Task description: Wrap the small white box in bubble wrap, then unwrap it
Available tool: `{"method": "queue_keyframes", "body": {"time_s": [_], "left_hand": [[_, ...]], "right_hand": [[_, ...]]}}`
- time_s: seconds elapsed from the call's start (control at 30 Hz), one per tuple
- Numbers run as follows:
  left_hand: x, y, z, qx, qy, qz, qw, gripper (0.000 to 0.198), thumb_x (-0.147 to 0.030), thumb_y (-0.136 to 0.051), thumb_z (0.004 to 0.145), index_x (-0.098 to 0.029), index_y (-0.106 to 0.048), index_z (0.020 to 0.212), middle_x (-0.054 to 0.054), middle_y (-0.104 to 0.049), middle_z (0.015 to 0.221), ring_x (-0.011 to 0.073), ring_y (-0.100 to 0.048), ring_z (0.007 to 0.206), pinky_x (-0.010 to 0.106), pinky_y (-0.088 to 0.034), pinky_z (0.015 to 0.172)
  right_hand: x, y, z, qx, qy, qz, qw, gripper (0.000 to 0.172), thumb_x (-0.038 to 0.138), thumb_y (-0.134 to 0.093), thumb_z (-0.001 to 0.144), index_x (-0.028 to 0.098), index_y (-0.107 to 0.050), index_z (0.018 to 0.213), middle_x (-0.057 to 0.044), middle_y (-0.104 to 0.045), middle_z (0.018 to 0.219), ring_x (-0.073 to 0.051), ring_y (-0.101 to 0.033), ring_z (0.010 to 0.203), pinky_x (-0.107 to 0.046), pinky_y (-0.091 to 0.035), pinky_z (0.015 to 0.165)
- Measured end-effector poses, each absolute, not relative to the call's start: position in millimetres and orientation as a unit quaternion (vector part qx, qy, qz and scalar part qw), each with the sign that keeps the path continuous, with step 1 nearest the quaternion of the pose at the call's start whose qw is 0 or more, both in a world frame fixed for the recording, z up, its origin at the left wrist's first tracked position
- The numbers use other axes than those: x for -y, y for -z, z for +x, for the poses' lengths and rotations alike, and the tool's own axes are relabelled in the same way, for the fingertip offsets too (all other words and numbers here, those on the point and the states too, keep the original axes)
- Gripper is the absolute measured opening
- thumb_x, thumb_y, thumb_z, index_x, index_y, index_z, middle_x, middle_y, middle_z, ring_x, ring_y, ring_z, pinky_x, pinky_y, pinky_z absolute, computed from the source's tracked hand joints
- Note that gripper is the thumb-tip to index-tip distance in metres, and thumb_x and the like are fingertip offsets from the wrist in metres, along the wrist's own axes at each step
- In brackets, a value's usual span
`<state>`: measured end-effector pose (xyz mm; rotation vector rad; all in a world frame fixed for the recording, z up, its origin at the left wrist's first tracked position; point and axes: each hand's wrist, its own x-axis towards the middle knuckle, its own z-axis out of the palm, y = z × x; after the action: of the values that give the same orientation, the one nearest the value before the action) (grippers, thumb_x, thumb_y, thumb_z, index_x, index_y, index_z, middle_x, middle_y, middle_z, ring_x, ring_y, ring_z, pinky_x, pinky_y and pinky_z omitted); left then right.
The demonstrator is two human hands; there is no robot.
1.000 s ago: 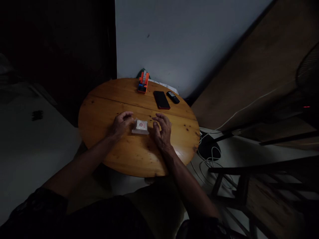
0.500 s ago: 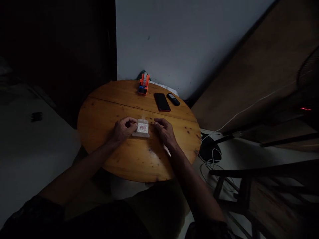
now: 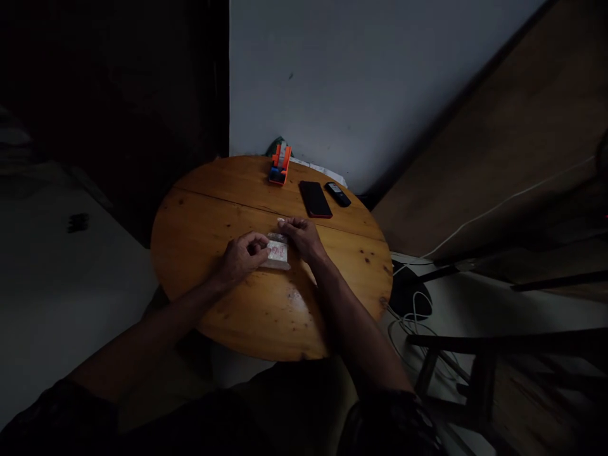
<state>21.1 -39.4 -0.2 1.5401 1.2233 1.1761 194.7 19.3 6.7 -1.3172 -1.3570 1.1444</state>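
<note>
A small whitish packet (image 3: 277, 251) with reddish print, wrapped in clear plastic, lies near the middle of the round wooden table (image 3: 228, 329). At its left edge is my left hand (image 3: 244, 256), thumb and fingers closed on the packet's side. My right hand (image 3: 303, 235) is at the packet's upper right, its fingers pinched together above the far edge. A small pale, shiny bit shows at those fingertips, perhaps clear tape or film; it is too small to make out.
An orange tape dispenser (image 3: 280, 164) stands at the table's far edge. Right of it lie a black flat case (image 3: 315, 199) and a dark phone (image 3: 337, 194). A wooden chair (image 3: 479, 373) and white cables (image 3: 414, 310) are at the lower right.
My right hand has moved left to the packet's far edge and its fingers have closed. My left hand stays at the packet's left side. The view has shifted slightly.
</note>
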Motion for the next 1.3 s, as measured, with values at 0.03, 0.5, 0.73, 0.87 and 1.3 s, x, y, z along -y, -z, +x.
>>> {"method": "queue_keyframes", "body": {"time_s": [0.03,0.5,0.73,0.87,1.3], "left_hand": [[39.2,0.3,21.3,-0.485,-0.468,0.611,0.415,0.021,-0.035,-0.065,0.069,-0.018,-0.066,0.081,-0.005,-0.05,0.06,0.0108,-0.045,0.056,0.023,-0.037,0.057],[39.0,0.2,22.3,-0.479,-0.461,0.589,0.459,0.023,-0.033,-0.069,0.069,-0.019,-0.068,0.088,-0.003,-0.055,0.067,0.0115,-0.05,0.062,0.023,-0.041,0.06],[39.0,-5.1,24.7,-0.49,-0.453,0.569,0.481,0.023,-0.033,-0.07,0.068,-0.018,-0.067,0.085,-0.004,-0.051,0.064,0.0104,-0.047,0.058,0.022,-0.038,0.056],[39.5,-6.9,25.4,-0.486,-0.458,0.559,0.492,0.023,-0.036,-0.068,0.068,-0.019,-0.065,0.084,-0.001,-0.058,0.071,0.0118,-0.051,0.061,0.023,-0.04,0.056],[38.3,-5.3,26.3,-0.491,-0.446,0.588,0.463,0.025,-0.033,-0.068,0.063,-0.02,-0.062,0.083,-0.003,-0.053,0.068,0.0115,-0.048,0.061,0.023,-0.04,0.057]], "right_hand": [[-18.5,-6.7,196.1,0.546,-0.463,-0.516,0.47,0.044,0.06,-0.074,0.06,0.019,-0.058,0.068,0.003,-0.053,0.062,-0.01,-0.042,0.058,-0.025,-0.035,0.056],[14.9,-39.9,210.5,0.773,-0.349,-0.402,0.344,0.018,0.034,-0.066,0.084,0.021,-0.075,0.074,-0.002,-0.072,0.074,-0.017,-0.064,0.072,-0.03,-0.047,0.073],[23.8,-50.4,216.4,0.877,-0.169,-0.377,0.245,0.019,0.012,-0.066,0.083,0.026,-0.078,0.082,-0.001,-0.078,0.092,-0.021,-0.064,0.089,-0.038,-0.04,0.087],[30.6,-54.9,218.2,0.891,-0.156,-0.366,0.219,0.021,0.011,-0.062,0.085,0.026,-0.077,0.083,-0.001,-0.077,0.1,-0.022,-0.064,0.094,-0.041,-0.039,0.09],[11.5,-43.2,229.6,0.798,-0.302,-0.391,0.344,0.019,0.025,-0.059,0.084,0.021,-0.077,0.081,-0.005,-0.074,0.091,-0.021,-0.068,0.089,-0.036,-0.052,0.085]]}}
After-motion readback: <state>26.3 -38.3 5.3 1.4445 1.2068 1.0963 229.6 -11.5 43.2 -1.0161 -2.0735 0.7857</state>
